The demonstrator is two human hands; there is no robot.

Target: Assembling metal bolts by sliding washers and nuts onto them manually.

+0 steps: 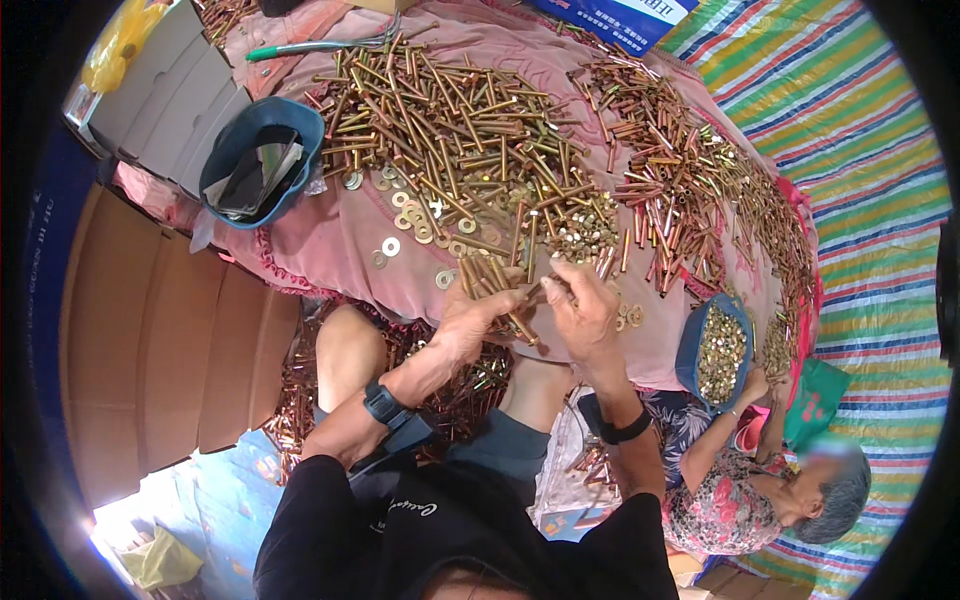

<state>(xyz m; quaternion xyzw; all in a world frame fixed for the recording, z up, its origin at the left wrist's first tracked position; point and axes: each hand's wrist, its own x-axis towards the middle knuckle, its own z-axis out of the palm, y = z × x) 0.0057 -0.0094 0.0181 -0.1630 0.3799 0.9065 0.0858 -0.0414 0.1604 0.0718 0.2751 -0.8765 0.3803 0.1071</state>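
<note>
My left hand [468, 318] is closed around a bundle of brass-coloured bolts [485, 276], which stick out past the fingers at several angles. Right beside it, my right hand [585, 310] has its thumb and fingers pinched together at the bundle's edge. Whatever sits in that pinch is too small to make out. Both hands are over the near side of a pink cloth [400, 285]. Just beyond them lie loose flat washers [423, 232], a heap of small nuts [582, 240] and a large pile of long bolts [450, 120].
A second pile of metal sleeves [670, 200] spreads to the right. A blue tub [735, 400] of small nuts stands near a co-worker [750, 490] at lower right. At left are a blue bin [218, 180] and cardboard boxes [170, 340]; a green-handled tool [300, 48] lies at the back.
</note>
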